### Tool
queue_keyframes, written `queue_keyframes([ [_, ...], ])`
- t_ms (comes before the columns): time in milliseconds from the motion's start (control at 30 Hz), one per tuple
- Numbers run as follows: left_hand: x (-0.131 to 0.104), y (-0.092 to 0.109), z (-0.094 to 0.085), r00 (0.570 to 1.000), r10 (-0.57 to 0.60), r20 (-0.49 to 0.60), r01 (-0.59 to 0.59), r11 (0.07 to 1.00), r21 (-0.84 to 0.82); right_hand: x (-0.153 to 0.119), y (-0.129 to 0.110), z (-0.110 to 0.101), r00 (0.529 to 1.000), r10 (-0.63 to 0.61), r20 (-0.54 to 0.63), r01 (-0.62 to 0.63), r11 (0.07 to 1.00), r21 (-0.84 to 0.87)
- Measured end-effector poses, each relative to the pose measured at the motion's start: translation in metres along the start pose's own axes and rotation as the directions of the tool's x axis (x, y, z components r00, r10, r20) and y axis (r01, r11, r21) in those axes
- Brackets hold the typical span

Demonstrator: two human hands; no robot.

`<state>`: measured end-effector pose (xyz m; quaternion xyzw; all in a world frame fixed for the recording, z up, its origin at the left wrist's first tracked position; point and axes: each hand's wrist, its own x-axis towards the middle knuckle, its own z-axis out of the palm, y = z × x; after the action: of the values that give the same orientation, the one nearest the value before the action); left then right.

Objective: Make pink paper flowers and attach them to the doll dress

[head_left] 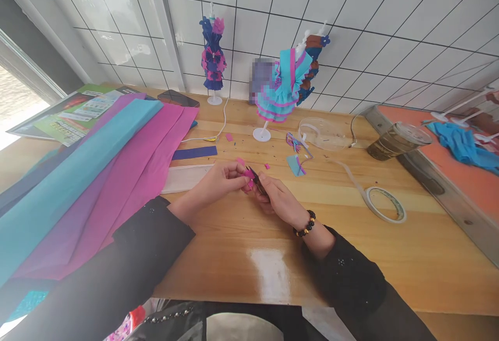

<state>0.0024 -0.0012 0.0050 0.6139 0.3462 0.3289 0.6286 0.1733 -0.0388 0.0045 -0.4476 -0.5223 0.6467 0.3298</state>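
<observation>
Over the middle of the wooden table, my left hand [227,179] pinches a small piece of pink paper [248,174]. My right hand [279,195] is closed round a small pair of dark scissors [258,181], whose blades point up and left at the pink piece. Both hands almost touch; the scissor handles are mostly hidden by my right fingers. Small pink scraps [267,166] lie just beyond. Further back stands a doll stand with a turquoise and pink paper dress [283,91]. A light blue paper piece [296,165] rests near my right hand.
Long turquoise, purple and pink paper sheets [128,174] cover the left side. A tape roll [385,205] and a tilted lidded cup [397,141] are on the right. Another doll form in navy and pink [213,55] stands by the tiled wall. A white cable [225,122] crosses the back.
</observation>
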Motion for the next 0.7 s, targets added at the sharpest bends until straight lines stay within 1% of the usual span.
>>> queue_keyframes([
  [200, -0.0005, 0.0010, 0.0005, 1.000, 0.002, -0.005, -0.001, 0.999, 0.038, -0.0008, -0.0017, -0.0001, 1.000, -0.011, -0.011, 0.011, 1.000, 0.011],
  [333, -0.0011, 0.0021, 0.0006, 1.000, -0.004, -0.006, 0.004, 0.999, 0.043, -0.0006, -0.0033, 0.0000, 1.000, -0.016, -0.021, 0.015, 1.000, -0.017],
  [700, 0.0012, -0.0034, -0.0013, 1.000, -0.026, 0.015, 0.026, 1.000, 0.000, -0.0012, -0.0034, 0.0000, 0.999, -0.031, -0.024, 0.030, 0.999, -0.029],
])
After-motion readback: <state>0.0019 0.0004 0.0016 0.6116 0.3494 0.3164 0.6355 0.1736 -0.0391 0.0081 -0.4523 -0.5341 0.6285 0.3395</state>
